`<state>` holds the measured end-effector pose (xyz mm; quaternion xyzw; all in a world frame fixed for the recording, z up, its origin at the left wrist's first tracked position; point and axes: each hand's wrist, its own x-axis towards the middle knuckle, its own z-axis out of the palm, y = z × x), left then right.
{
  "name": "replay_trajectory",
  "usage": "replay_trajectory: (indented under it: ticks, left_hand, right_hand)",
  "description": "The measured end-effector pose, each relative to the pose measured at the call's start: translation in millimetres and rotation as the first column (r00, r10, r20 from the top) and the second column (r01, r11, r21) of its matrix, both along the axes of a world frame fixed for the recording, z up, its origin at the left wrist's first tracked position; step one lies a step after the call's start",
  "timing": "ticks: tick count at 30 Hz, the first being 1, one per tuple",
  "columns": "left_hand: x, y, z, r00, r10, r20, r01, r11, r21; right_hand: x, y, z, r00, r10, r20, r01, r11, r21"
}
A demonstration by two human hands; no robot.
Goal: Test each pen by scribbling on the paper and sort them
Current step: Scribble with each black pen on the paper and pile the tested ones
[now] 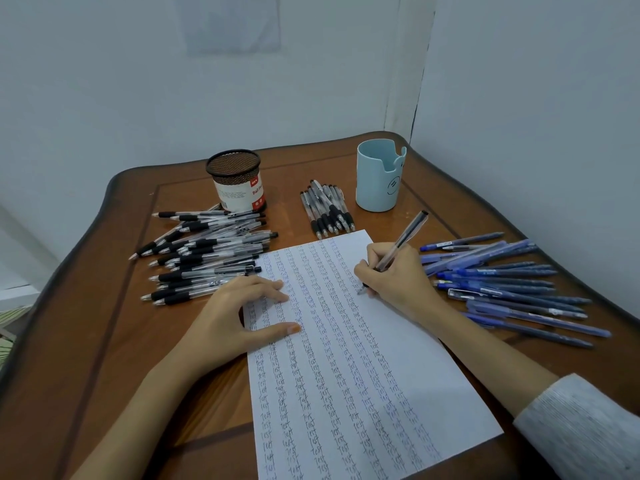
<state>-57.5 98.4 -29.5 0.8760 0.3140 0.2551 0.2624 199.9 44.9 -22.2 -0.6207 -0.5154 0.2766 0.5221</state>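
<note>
On the left of the brown wooden table point(86, 341), a loose pile of clear-barrelled pens with black grips point(207, 258) lay fanned out, tips mostly toward the left edge. Just behind it a black mesh pen cup point(235, 181) with a red-and-white label round its lower half stood upright; whether it touched the pile, couldn't tell.

Your left hand point(235, 313) lay flat, fingers straight, thumb spread. It pressed down the upper-left part of the white sheet of paper point(346, 375) and held nothing. That sheet lay slanted mid-table, filled with columns of the handwritten word "test", with a blank strip along its right side.

Just beyond the sheet's top edge, a small tidy bundle of black-grip pens point(327, 211) lay side by side, tips toward you. Right of the bundle, a light blue plastic cup point(379, 176) with a notched rim and a drawn face stood upright.

Your right hand point(391, 275) gripped a clear-barrelled pen point(401, 242) between thumb and fingers. The pen was tilted, back end up and to the right, tip touching the paper near its upper right.

Right of that hand, a loose heap of blue pens point(512, 289) lay on the table, near the sheet's right edge. At bottom right, a grey knit sleeve point(588, 427) covered your right forearm.
</note>
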Motion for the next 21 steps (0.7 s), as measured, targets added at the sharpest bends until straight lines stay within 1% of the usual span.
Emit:
replay_trajectory:
  ticks: [6, 10, 13, 17, 21]
  left_hand:
    - [-0.4, 0.1, -0.6, 1.0, -0.001, 0.009, 0.001, 1.0, -0.003]
    - [-1.0, 0.4, -0.7, 1.0, 0.001, 0.009, -0.001, 1.0, -0.004]
    - [-0.7, 0.3, -1.1, 1.0, 0.001, 0.013, -0.001, 1.0, -0.005]
    - [-0.7, 0.0, -0.8, 1.0, 0.002, 0.018, -0.002, 1.0, -0.005]
    - [-0.7, 0.2, -0.8, 1.0, -0.003, 0.014, 0.003, 1.0, 0.001]
  right_hand:
    - [0.5, 0.3, 1.5, 1.0, 0.006, 0.002, -0.006, 1.0, -0.023]
    - [2.4, -0.2, 1.4, 0.999, -0.018, -0.043, 0.018, 1.0, -0.012]
    - [1.7, 0.4, 1.1, 1.0, -0.011, -0.01, 0.011, 1.0, -0.016]
    - [1.6, 0.8, 1.6, 1.0, -0.002, -0.01, 0.002, 1.0, -0.031]
    - [1.6, 0.0, 1.4, 0.999, -0.029, -0.027, 0.029, 1.0, 0.002]
